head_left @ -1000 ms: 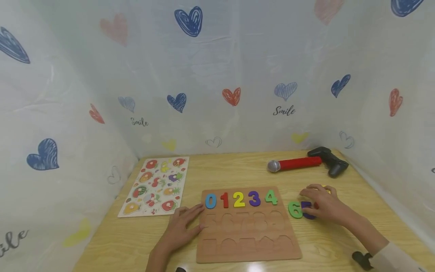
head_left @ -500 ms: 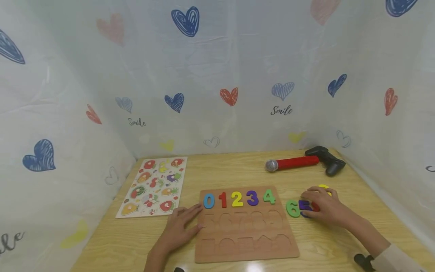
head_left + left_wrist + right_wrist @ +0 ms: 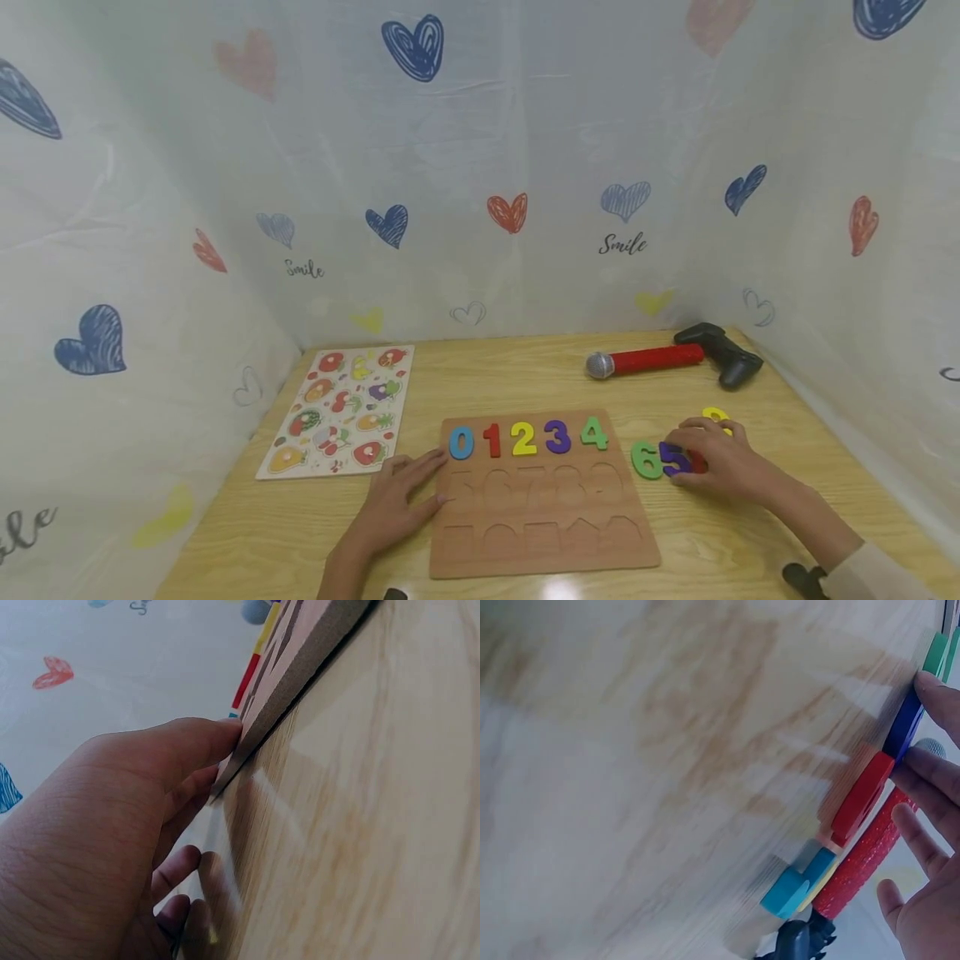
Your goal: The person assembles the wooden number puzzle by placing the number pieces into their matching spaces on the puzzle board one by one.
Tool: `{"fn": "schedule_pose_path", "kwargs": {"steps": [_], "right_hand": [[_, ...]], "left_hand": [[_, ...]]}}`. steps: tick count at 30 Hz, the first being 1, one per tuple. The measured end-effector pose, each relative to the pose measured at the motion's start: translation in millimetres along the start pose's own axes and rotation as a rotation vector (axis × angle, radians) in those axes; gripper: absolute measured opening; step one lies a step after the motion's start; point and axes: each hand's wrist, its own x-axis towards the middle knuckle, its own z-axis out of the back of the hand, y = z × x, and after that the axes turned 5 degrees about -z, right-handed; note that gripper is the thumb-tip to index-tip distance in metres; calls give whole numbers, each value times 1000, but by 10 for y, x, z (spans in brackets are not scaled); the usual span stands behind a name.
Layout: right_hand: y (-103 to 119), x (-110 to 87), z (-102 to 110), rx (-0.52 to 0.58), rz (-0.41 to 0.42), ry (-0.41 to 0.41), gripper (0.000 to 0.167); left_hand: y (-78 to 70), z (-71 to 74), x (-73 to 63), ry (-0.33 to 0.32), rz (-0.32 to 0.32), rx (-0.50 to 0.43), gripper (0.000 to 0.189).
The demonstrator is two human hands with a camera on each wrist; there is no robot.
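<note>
My left hand point(image 3: 386, 508) rests on the table with its fingers extended, fingertips and thumb touching the left edge of the wooden number puzzle board point(image 3: 547, 550). Pieces 0 to 4 fill the board's top row; its two lower rows show bare recesses. Right of the board, my right hand point(image 3: 723, 462) pinches the purple number 5 point(image 3: 673, 457) between thumb and fingers, as the right wrist view also shows. The green 6 point(image 3: 647, 460) lies left of the 5. A red piece point(image 3: 861, 799) and a light-blue piece point(image 3: 786, 892) lie beyond; the hand partly hides the yellow piece point(image 3: 715, 413).
A fruit puzzle board point(image 3: 337, 417) lies at the table's left. Towards the back right, a red microphone point(image 3: 652, 359) lies beside a black game controller point(image 3: 722, 354). A heart-printed curtain point(image 3: 465, 167) encloses the table point(image 3: 495, 375) at the back and sides.
My right hand has shifted slightly at the purple 5 and now has thumb and fingers on it; the 5 has turned a little. My left hand stays at the board's edge.
</note>
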Motion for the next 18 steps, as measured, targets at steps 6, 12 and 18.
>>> {"fn": "schedule_pose_path", "kwargs": {"steps": [6,12,18], "right_hand": [[14,21,6,-9,12,3,41],[22,35,15,-33,19,-5,43],[87,44,77,-28,22,-7,46]], "left_hand": [[12,-5,-3,3,-2,8,57],[30,-8,-6,-6,-19,18,56],[31,-12,-3,-5,-19,30,56]]}}
